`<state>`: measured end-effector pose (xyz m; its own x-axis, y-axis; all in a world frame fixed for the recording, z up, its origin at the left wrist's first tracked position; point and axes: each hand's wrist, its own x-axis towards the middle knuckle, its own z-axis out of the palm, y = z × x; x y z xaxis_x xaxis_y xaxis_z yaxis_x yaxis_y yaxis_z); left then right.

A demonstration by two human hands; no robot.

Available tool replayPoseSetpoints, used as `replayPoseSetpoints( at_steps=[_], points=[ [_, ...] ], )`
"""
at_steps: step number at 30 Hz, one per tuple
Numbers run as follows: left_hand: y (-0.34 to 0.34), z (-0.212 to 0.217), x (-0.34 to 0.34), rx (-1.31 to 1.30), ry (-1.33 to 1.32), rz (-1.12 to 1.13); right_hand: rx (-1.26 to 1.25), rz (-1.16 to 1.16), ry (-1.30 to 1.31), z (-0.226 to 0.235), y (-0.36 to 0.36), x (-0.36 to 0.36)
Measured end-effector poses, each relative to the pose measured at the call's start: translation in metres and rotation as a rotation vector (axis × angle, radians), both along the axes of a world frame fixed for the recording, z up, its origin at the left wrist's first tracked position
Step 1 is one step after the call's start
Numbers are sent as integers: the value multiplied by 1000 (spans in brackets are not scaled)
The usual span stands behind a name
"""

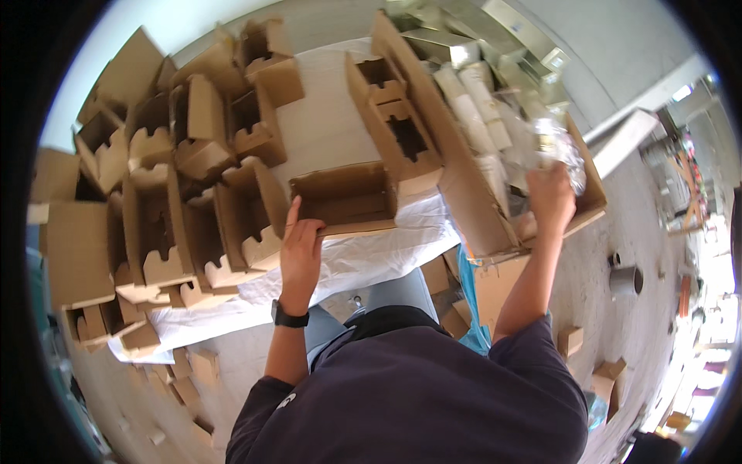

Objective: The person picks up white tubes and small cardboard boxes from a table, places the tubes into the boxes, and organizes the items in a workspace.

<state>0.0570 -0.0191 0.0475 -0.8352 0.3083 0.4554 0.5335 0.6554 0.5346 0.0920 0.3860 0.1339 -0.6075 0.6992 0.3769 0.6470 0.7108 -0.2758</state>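
Observation:
In front of me on the table, an open-topped cardboard box [344,203] lies with its long side towards me. My left hand [300,251] holds its near left corner, one finger stretched up along the left edge and the others bent at the front rim. Over on the right, my right hand [552,199] is closed around a shiny clear-plastic-wrapped item [559,147]; what the wrap contains I cannot make out. That hand is above a large cardboard carton [483,224] filled with several wrapped white pieces [481,97].
Several open cardboard boxes [158,224] crowd the table's left side. A narrow box with cut-outs [398,127] stands beside the carton. White sheeting [317,108] covers the table. Cardboard scraps [185,379] and a grey cylinder [626,280] are on the floor.

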Motion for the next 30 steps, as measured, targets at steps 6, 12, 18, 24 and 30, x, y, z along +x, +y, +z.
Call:
replayPoseSetpoints(
  at_steps=[6, 12, 18, 24, 30],
  points=[
    [0, -1, -2, -15, 53, -21, -167, 239, 790, 24, -23, 10],
    [9, 0, -5, -14, 70, 43, -1043, 929, 1215, 47, -125, -8],
    [12, -3, -2, -44, 106, 19, -1272, 1231, 602, -8, -188, -50],
    [11, -5, -1, -34, 93, 42, -444, 1363, 122, -47, -197, -75],
    [11, -7, -1, -62, 157, 30, -117, 1246, -184, -68, -198, -87]
  ],
)
